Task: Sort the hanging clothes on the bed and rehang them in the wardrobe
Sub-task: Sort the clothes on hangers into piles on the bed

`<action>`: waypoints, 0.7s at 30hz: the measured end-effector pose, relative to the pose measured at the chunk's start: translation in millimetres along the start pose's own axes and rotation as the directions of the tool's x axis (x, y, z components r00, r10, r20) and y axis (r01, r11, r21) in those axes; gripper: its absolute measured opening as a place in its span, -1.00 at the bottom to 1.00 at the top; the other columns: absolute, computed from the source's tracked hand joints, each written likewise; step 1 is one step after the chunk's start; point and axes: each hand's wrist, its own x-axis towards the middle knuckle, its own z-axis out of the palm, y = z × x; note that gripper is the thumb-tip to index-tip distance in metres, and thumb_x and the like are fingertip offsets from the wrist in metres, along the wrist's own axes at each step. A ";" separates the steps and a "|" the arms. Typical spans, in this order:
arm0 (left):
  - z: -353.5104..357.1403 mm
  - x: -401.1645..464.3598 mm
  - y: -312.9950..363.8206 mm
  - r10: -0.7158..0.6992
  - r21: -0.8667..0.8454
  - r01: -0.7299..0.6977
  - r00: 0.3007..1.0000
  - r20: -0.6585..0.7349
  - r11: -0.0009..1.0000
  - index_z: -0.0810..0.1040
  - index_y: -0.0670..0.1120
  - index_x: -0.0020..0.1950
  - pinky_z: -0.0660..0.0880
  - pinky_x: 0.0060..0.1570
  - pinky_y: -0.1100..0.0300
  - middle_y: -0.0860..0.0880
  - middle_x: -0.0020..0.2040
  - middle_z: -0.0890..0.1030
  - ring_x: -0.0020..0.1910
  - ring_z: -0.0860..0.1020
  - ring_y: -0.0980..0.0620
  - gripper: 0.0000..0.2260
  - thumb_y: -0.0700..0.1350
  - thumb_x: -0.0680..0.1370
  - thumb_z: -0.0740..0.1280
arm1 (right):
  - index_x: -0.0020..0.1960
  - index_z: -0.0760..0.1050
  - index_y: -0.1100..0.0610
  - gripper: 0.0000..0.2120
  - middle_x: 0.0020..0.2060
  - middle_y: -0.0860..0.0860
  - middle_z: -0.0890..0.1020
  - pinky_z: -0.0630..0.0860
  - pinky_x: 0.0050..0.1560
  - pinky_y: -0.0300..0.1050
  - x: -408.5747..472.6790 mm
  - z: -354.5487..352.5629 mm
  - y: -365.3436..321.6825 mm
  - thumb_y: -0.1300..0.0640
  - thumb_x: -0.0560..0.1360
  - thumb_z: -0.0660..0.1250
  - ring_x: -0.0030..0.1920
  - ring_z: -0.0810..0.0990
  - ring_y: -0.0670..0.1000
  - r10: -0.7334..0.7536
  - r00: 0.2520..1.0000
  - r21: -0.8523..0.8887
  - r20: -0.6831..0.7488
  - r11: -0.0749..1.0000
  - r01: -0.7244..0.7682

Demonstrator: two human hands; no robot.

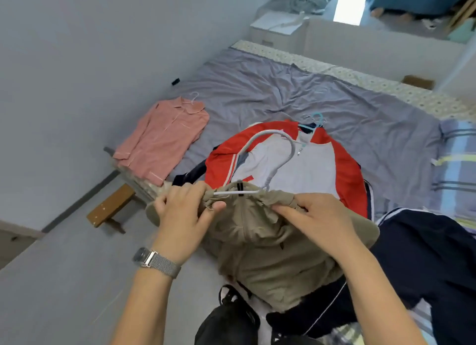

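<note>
I hold up khaki trousers (270, 241) clipped on a white hanger (268, 148) in front of me. My left hand (185, 213) grips the left end of the gathered waistband. At the right end, my right hand (316, 215) pinches the waistband. Behind the trousers lies a red and grey jacket (345, 169) on the bed (283, 92), with a teal hanger (318, 119) at its collar. A pink shirt (162, 136) on a hanger lies flat near the bed's left edge. A dark navy garment (425, 254) sits at the right.
A small wooden stool (110, 208) stands on the floor by the bed's corner. A striped blanket (456, 159) lies at the bed's right side. A white nightstand (275, 27) stands beyond the bed's far end. A black bag (229, 321) sits at my feet.
</note>
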 end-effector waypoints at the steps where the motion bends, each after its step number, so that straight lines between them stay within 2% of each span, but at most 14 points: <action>1: -6.2 -15.9 -5.6 -0.052 -0.034 0.052 0.998 -0.028 0.998 0.30 0.18 -0.24 0.10 -0.14 0.13 0.11 -0.26 0.43 -0.16 0.37 0.08 -0.76 0.31 0.44 0.05 | -0.36 0.56 0.12 -0.52 -0.46 -0.02 0.58 0.43 -0.27 -0.04 -4.4 6.4 -12.2 -0.32 0.31 0.30 -0.33 0.54 -0.06 -0.025 0.999 0.022 0.025 0.999 0.024; 4: -27.9 -49.3 -30.2 -0.215 -0.148 0.196 0.968 -0.132 0.970 0.30 0.21 -0.28 0.10 -0.13 0.15 0.13 -0.31 0.42 -0.19 0.37 0.09 -0.80 0.26 0.45 0.07 | -0.36 0.57 0.06 -0.64 -0.44 -0.07 0.58 0.41 -0.30 -0.11 -15.1 23.0 -38.6 -0.26 0.27 0.40 -0.36 0.52 -0.10 -0.071 0.996 0.057 0.049 0.996 0.068; 7: -50.8 -72.6 -65.1 -0.347 -0.182 0.313 0.914 -0.209 0.932 0.36 0.16 -0.28 0.19 -0.05 0.10 0.14 -0.30 0.48 -0.18 0.42 0.08 -0.76 0.26 0.43 0.06 | -0.30 0.57 -0.08 -0.78 -0.39 -0.20 0.61 0.52 -0.18 0.00 -13.2 44.4 -49.9 -0.22 0.32 0.41 -0.28 0.57 -0.14 -0.167 0.985 -0.041 0.047 0.985 0.169; 10: -71.2 -95.0 -107.3 -0.463 -0.227 0.414 0.853 -0.241 0.881 0.45 0.11 -0.24 0.29 0.03 0.04 0.14 -0.27 0.53 -0.15 0.45 0.08 -0.73 0.27 0.42 0.12 | -0.27 0.58 -0.15 -0.88 -0.31 -0.24 0.64 0.51 -0.06 0.10 -0.1 79.6 -69.0 -0.15 0.38 0.41 -0.19 0.58 -0.12 -0.264 0.964 -0.063 0.042 0.962 0.266; 11: -77.9 -102.6 -122.5 -0.502 -0.248 0.447 0.830 -0.244 0.860 0.47 0.09 -0.23 0.29 0.04 0.04 0.14 -0.27 0.53 -0.14 0.45 0.07 -0.75 0.24 0.44 0.18 | -0.27 0.57 -0.15 -0.89 -0.30 -0.23 0.64 0.50 -0.05 0.10 5.7 95.4 -79.4 -0.13 0.39 0.41 -0.19 0.58 -0.12 -0.296 0.954 -0.051 0.042 0.953 0.298; 14: -101.7 -122.8 -174.7 -0.616 -0.291 0.552 0.757 -0.218 0.781 0.47 0.08 -0.24 0.21 0.02 0.10 0.13 -0.30 0.53 -0.11 0.46 0.04 -0.85 0.08 0.50 0.31 | -0.23 0.55 -0.15 -0.82 -0.30 -0.21 0.62 0.50 -0.12 0.06 25.2 151.3 -120.2 -0.23 0.40 0.31 -0.20 0.56 -0.12 -0.390 0.918 -0.067 0.071 0.916 0.395; 17: -133.2 -141.9 -233.2 -0.694 -0.306 0.626 0.679 -0.238 0.718 0.46 0.13 -0.25 0.19 0.00 0.13 0.13 -0.33 0.54 -0.13 0.47 0.05 -0.86 0.08 0.48 0.33 | -0.23 0.56 -0.12 -0.76 -0.32 -0.20 0.60 0.47 -0.15 0.06 43.8 212.1 -170.9 -0.25 0.42 0.26 -0.24 0.54 -0.10 -0.466 0.880 -0.070 0.088 0.879 0.472; 21: -170.0 -154.6 -298.6 -0.739 -0.293 0.679 0.600 -0.307 0.673 0.46 0.13 -0.23 0.26 0.10 0.05 0.18 -0.32 0.50 -0.13 0.41 0.09 -0.88 0.09 0.48 0.33 | -0.24 0.55 -0.08 -0.75 -0.33 -0.17 0.59 0.44 -0.15 0.07 60.8 278.5 -238.7 -0.23 0.42 0.26 -0.25 0.49 -0.10 -0.549 0.832 -0.075 0.083 0.829 0.554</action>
